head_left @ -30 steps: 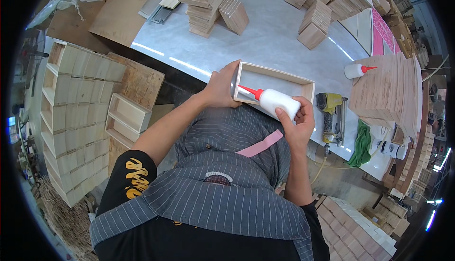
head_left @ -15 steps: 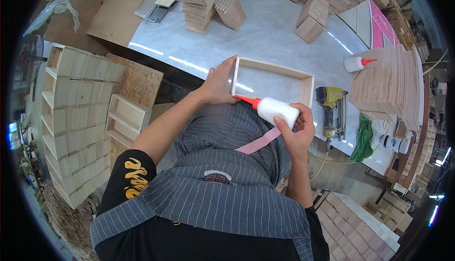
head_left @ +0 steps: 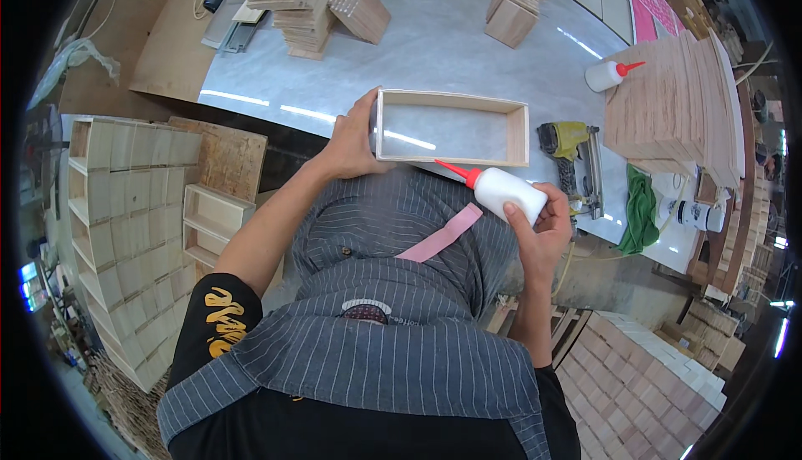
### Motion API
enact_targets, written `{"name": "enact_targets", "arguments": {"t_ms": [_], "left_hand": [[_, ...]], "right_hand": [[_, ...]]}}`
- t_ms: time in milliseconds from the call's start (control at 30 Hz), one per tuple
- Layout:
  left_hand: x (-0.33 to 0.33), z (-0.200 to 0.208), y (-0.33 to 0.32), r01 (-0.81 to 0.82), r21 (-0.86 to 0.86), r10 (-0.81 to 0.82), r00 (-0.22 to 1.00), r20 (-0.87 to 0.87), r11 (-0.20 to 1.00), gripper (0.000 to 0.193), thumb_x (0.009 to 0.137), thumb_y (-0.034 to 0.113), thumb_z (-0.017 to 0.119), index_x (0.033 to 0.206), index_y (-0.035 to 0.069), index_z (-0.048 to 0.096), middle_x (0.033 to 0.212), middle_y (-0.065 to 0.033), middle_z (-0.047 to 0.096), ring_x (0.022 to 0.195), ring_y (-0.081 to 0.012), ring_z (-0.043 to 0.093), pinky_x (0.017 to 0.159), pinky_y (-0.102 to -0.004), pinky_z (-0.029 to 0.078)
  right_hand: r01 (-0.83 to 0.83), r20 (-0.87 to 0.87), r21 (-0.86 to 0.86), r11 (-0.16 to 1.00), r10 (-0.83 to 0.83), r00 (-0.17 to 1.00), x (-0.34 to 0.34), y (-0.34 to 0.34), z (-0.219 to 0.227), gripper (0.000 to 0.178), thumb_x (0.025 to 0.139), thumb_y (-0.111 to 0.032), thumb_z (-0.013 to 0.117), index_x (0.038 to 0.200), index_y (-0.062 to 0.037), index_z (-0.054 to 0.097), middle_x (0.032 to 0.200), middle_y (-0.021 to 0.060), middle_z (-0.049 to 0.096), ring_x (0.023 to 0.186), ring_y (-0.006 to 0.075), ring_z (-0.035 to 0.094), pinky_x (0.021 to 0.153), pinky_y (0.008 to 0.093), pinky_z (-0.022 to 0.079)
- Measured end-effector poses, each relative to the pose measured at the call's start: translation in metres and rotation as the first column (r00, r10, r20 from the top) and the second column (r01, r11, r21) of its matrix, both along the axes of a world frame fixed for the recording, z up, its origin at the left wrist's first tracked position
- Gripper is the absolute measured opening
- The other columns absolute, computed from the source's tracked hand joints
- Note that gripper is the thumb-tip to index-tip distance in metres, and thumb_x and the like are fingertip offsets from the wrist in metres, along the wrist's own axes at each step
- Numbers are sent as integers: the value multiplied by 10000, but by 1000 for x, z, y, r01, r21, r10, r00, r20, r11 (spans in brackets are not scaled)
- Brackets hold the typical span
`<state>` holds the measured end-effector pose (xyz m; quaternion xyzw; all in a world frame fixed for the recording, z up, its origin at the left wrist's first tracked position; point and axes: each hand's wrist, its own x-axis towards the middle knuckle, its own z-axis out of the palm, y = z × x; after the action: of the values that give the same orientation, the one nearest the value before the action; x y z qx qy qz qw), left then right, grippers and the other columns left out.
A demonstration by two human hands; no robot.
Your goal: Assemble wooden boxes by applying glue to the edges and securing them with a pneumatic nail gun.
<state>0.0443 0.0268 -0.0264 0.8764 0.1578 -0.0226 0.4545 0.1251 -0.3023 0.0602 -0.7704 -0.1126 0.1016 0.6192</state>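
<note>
My left hand (head_left: pixel 352 144) grips the left end of a rectangular light-wood frame (head_left: pixel 521 136), its fingers wrapped over the short side. Through the frame's open middle the table's grey surface shows. Closed around a white squeeze bottle (head_left: pixel 508 194) with a red nozzle, my right hand (head_left: pixel 545 224) holds it tilted, nozzle pointing up and left. The nozzle tip meets the frame's near long side, left of its middle; whether any liquid comes out is too small to tell.
Right of the frame lies a yellow-and-black nail gun (head_left: pixel 568 144). Beyond it are a second red-tipped bottle (head_left: pixel 605 76), tall stacked boards (head_left: pixel 668 109) and a green cloth (head_left: pixel 640 213). More wooden stacks (head_left: pixel 292 0) stand at the back. Assembled wooden boxes (head_left: pixel 125 234) are piled left.
The frame has turned so its long sides run nearly level. The bottle's nozzle has shifted from the near left corner rightward along the near side. My view has shifted slightly.
</note>
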Motion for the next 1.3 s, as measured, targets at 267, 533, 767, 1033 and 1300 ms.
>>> {"name": "enact_targets", "arguments": {"t_ms": [267,533,767,1033,1300], "left_hand": [[1,3,-3,-12,-27,13,999,39,1000,1293,536,262,914,1575,31,180,1422,-210,477,1129,-338,581,1030,-424,449],[2,5,-5,-8,-1,8,998,59,1000,1287,541,203,919,1576,39,173,1419,-236,477,1200,-373,589,1072,-429,474],[3,7,-4,-8,-23,9,998,64,1000,1276,548,196,915,1574,32,174,1449,-242,463,1263,-382,566,1095,-431,471],[3,11,-5,1,41,-3,999,50,999,1282,546,206,917,1574,36,170,1469,-232,451,1288,-384,545,1114,-436,451],[4,15,-7,-5,35,4,1000,23,999,1288,547,208,921,1574,39,162,1461,-233,462,1298,-379,541,1125,-437,442]], "right_hand": [[113,0,8,994,-113,994,8,-34,3,508,799,-50,849,1223,-31,570,1111,79,629,980,148,654,806,268,551],[213,-18,-6,977,-213,977,17,-61,7,495,812,-41,835,1224,-25,562,1115,77,637,993,144,644,838,268,536],[283,29,-23,959,-282,959,24,-77,11,472,816,-64,835,1207,-18,573,1116,84,646,981,134,644,833,262,531],[327,32,-17,945,-326,945,31,-89,10,482,820,-73,833,1218,-13,569,1108,90,650,980,141,649,845,270,538],[353,24,73,933,-356,934,65,-54,0,574,823,-83,842,1297,-5,526,1174,140,631,1029,190,657,826,293,561]]}}
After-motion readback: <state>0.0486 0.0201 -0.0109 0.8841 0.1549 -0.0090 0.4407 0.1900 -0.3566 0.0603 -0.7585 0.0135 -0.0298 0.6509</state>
